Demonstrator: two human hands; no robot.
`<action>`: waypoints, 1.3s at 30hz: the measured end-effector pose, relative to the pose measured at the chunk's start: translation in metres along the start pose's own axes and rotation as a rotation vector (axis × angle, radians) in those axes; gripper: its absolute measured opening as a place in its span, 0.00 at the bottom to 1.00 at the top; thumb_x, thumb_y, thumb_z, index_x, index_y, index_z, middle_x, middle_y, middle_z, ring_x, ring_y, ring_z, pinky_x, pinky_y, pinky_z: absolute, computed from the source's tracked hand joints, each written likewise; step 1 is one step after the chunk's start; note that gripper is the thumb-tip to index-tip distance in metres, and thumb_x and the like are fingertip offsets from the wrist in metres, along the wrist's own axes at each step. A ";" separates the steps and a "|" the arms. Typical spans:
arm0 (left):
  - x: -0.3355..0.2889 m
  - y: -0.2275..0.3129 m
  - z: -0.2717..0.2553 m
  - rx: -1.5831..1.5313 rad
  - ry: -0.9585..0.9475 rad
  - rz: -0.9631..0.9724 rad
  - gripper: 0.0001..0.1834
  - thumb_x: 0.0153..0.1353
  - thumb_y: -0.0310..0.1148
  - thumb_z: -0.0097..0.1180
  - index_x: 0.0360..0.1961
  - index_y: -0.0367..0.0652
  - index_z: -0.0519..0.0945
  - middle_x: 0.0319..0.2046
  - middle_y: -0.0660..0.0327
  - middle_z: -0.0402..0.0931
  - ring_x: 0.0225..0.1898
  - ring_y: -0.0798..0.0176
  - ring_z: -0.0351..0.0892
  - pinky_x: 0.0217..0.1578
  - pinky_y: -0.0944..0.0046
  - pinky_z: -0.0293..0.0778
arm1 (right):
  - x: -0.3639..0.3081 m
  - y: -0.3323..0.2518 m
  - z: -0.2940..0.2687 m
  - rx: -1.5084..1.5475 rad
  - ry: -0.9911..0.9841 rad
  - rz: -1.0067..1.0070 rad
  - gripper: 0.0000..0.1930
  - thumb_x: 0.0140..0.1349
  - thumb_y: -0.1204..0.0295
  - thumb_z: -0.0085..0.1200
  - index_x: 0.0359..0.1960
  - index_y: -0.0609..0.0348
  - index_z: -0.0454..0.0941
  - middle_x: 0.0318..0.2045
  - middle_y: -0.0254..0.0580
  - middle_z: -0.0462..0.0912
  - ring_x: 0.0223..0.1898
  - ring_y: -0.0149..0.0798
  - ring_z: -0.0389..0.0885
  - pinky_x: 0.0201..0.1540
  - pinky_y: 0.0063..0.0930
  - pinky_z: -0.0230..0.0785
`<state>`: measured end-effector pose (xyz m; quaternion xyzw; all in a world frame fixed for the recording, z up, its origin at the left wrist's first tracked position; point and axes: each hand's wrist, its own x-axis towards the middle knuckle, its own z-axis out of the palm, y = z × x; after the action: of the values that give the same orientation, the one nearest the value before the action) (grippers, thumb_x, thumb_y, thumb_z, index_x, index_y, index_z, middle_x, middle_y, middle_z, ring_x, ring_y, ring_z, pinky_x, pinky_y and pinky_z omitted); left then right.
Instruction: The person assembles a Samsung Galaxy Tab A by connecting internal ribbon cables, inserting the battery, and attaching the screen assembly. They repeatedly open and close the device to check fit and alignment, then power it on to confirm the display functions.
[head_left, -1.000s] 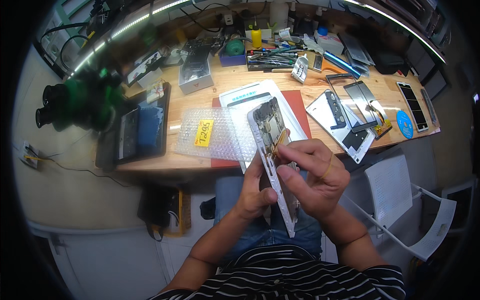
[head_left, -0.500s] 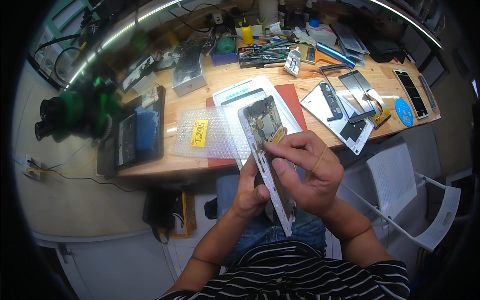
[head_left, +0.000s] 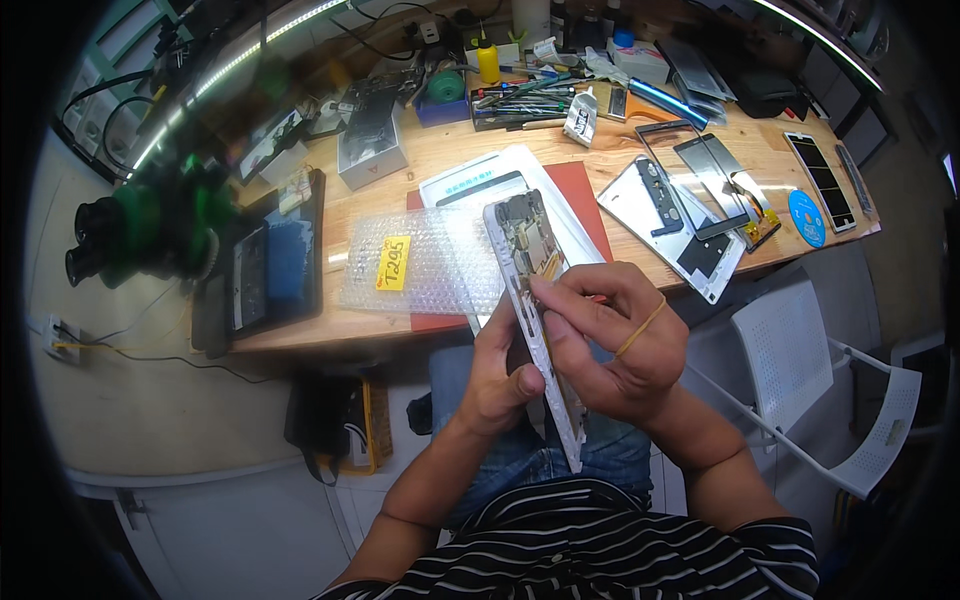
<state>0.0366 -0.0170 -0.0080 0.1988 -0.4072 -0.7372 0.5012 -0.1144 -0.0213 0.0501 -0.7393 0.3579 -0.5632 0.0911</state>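
An opened tablet (head_left: 533, 235), its circuit board and inner parts bare within a pale frame, is held up on edge over my lap. My left hand (head_left: 497, 385) grips it from the left, thumb along the near side and fingers behind. My right hand (head_left: 620, 345), with a rubber band round it, is closed, index finger and thumb bent against the inside of the tablet near its long edge. Whatever lies between those fingertips is too small or hidden to make out. Behind the tablet, a bubble-wrap pouch (head_left: 430, 262) with a yellow label (head_left: 393, 263) lies on the bench.
A white tray-like box (head_left: 445, 190) rests on a red mat (head_left: 575, 185). Tablet parts (head_left: 680, 235) and a blue disc (head_left: 806, 218) are at right; a microscope (head_left: 150, 230) stands left. Several tools (head_left: 530, 105) fill a holder at the back. A white chair (head_left: 785, 345) is at right.
The tablet has turned more edge-on, so less of its board shows. My right fingertips have shifted slightly with it; my left hand keeps its hold. The whole view has moved a little.
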 end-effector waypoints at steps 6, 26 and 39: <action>-0.001 0.009 0.000 0.067 0.007 -0.022 0.62 0.49 0.60 0.74 0.73 0.32 0.55 0.65 0.48 0.65 0.67 0.53 0.66 0.68 0.55 0.61 | 0.005 0.002 -0.006 -0.085 -0.082 -0.093 0.21 0.48 0.81 0.65 0.48 0.64 0.85 0.39 0.45 0.83 0.35 0.40 0.84 0.35 0.30 0.79; 0.017 0.024 0.014 0.204 0.039 0.098 0.64 0.52 0.49 0.77 0.78 0.40 0.46 0.67 0.47 0.62 0.66 0.52 0.67 0.61 0.56 0.70 | 0.012 0.001 -0.020 0.422 -0.075 0.238 0.17 0.62 0.80 0.59 0.53 0.72 0.81 0.46 0.57 0.83 0.44 0.41 0.85 0.46 0.31 0.80; 0.023 0.042 0.011 0.825 0.183 0.263 0.60 0.50 0.48 0.77 0.77 0.42 0.53 0.67 0.48 0.54 0.63 0.54 0.69 0.60 0.58 0.71 | 0.008 0.004 -0.018 0.854 0.023 0.689 0.10 0.62 0.80 0.63 0.42 0.76 0.84 0.48 0.60 0.84 0.47 0.39 0.84 0.54 0.33 0.78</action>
<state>0.0429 -0.0404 0.0347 0.3933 -0.6432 -0.4223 0.5033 -0.1316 -0.0241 0.0604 -0.4706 0.3197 -0.6040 0.5582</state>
